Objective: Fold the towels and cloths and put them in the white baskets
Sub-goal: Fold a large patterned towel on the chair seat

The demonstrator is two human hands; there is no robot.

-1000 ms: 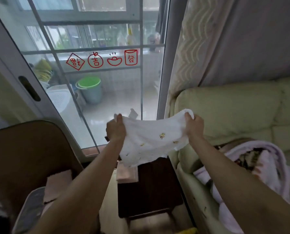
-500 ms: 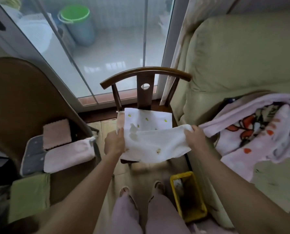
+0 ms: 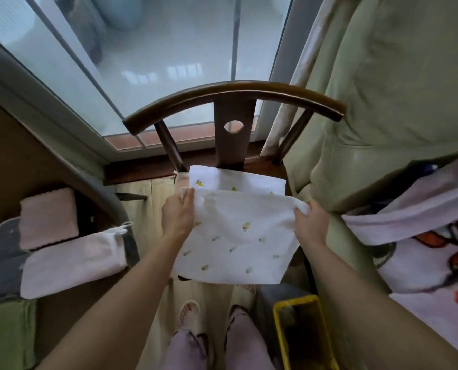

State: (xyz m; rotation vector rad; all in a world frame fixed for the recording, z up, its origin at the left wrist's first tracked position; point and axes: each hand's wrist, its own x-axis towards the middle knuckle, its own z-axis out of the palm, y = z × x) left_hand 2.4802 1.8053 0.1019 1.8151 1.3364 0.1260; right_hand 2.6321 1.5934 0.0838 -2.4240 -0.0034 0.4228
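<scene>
Over the seat of the dark wooden chair (image 3: 232, 108), a white cloth (image 3: 236, 244) with small yellow-green prints is held spread flat. Left hand (image 3: 178, 217) grips its upper left corner, fingers curled round the edge. Right hand (image 3: 309, 225) grips the upper right corner, cloth bunched in the fingers. Near edge of the cloth hangs past the chair's front.

Beneath it, toward the chair's backrest, a second white printed cloth (image 3: 236, 181) lies folded on the seat, partly covered by the held one. Sliver of a pink cloth (image 3: 181, 180) shows at its left edge.

Left of the chair: a folded pink towel (image 3: 49, 217), a longer pale pink towel (image 3: 73, 263) just below it, both on a grey pad (image 3: 1, 260); a green cloth (image 3: 6, 335) nearer the camera.

Right of the chair: pale green sofa (image 3: 398, 102) with a pink patterned blanket (image 3: 430, 247). Yellow bin (image 3: 280, 332) on the floor below the chair's right front. Behind the chair, a glass sliding door (image 3: 169, 49). Person's feet (image 3: 189, 313) below the cloth.
</scene>
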